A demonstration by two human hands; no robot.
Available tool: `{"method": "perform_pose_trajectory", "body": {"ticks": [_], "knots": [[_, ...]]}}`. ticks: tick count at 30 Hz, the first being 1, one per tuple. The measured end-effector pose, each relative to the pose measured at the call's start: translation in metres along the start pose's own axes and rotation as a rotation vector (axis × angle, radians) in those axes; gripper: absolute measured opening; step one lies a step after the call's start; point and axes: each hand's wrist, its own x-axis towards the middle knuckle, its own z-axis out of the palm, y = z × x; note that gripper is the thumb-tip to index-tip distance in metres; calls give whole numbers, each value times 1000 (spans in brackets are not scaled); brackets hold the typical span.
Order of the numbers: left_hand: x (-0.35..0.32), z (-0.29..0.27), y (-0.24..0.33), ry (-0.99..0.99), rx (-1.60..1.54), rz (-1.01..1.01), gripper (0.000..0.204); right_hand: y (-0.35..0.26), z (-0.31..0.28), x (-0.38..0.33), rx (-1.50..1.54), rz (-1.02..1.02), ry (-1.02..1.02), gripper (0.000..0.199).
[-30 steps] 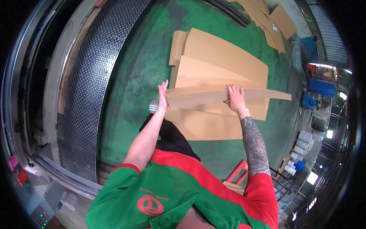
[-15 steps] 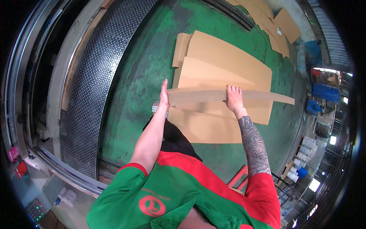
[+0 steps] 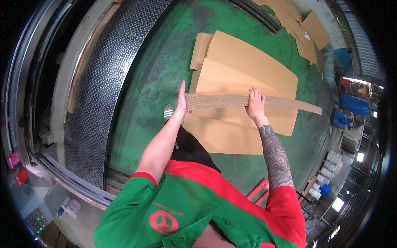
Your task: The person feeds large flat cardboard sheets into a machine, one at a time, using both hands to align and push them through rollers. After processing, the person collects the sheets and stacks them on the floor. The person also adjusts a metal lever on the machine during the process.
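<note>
A stack of corrugated cardboard sheets (image 3: 217,101) stands on edge in front of me, its fluted edges facing up. My left hand (image 3: 182,98) lies flat against the stack's left end, fingers straight and together, gripping nothing. Over the top edge, near the middle, my right hand (image 3: 256,103) is closed with its fingers wrapped across the sheets. Beneath and beyond the stack, larger flat cardboard sheets (image 3: 248,58) lie in an uneven pile on the green floor.
To my left runs a diamond-plate metal strip (image 3: 111,53) beside a machine frame. More cardboard (image 3: 300,33) leans at the far right. White rolls (image 3: 332,163) and blue containers (image 3: 353,105) stand along the right side. A red frame (image 3: 259,190) sits near my right arm.
The stack's left end looks more even now. Both hands have shifted slightly right in view, and more of my striped sandal shows beside the left hand.
</note>
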Motion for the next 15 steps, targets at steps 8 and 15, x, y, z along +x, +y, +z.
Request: {"method": "perform_pose_trajectory", "body": {"ticks": [8,15], "knots": [[19,10,11,-8,-68,-34,73,-3,3,-2,14,23,24,86],[20,14,25,183,-110,-126,95,-4,2,2,29,69,-13,82]]}}
